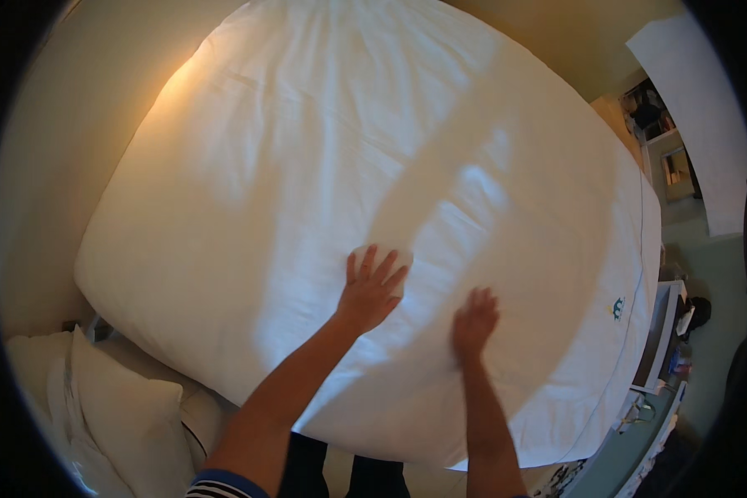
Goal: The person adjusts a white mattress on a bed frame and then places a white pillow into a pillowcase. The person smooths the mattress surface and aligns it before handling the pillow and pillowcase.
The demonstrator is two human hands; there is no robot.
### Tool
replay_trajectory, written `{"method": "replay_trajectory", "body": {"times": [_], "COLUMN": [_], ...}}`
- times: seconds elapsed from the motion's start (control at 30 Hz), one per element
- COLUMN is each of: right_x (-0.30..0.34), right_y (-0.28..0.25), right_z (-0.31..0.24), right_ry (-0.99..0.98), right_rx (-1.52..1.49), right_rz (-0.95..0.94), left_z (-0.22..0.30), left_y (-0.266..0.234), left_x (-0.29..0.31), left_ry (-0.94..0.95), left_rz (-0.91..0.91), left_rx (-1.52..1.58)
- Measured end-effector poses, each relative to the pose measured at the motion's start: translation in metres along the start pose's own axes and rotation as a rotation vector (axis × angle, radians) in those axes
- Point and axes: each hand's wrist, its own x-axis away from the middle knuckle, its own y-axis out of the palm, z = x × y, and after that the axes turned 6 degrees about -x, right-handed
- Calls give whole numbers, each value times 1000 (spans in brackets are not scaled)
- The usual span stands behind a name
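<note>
A large bed with a white fitted cover (324,158) fills most of the view, its surface lightly wrinkled and striped with light and shadow. My left hand (372,290) lies flat on the cover near the middle, palm down, fingers spread, holding nothing. To its right, my right hand (476,322) is just over or on the same cover. Motion blurs this hand; its fingers look bent, and whether they pinch any cloth does not show. A small dark emblem (617,309) marks the cover near its right edge.
White pillows (124,407) are piled at the lower left beside the bed. Walls stand along the left and far sides. At the right are a long white panel (697,116), open shelves (676,174) and a cluttered low unit (660,332). My legs (378,477) stand against the near edge.
</note>
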Motion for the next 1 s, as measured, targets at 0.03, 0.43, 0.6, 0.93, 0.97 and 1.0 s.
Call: {"method": "replay_trajectory", "body": {"times": [0.03,0.43,0.6,0.93,0.97,1.0], "right_x": [34,192,-18,23,67,111], "right_y": [6,-105,-40,19,10,2], "right_z": [-32,-142,-82,-283,-316,-345], "right_ry": [-80,-65,-57,-358,-595,-797], "right_rx": [-66,-894,-363,-558,-726,-895], "right_rz": [-86,-706,75,-195,-350,-562], "left_z": [2,-6,-25,-217,-263,-297], "left_y": [8,-110,-62,-53,-73,-98], "left_x": [6,233,108,74,110,140], "left_ry": [31,371,324,-381,-514,-693], "left_rz": [-40,-1626,-720,-86,-61,-168], "left_rx": [-11,480,336,-362,-487,-614]}}
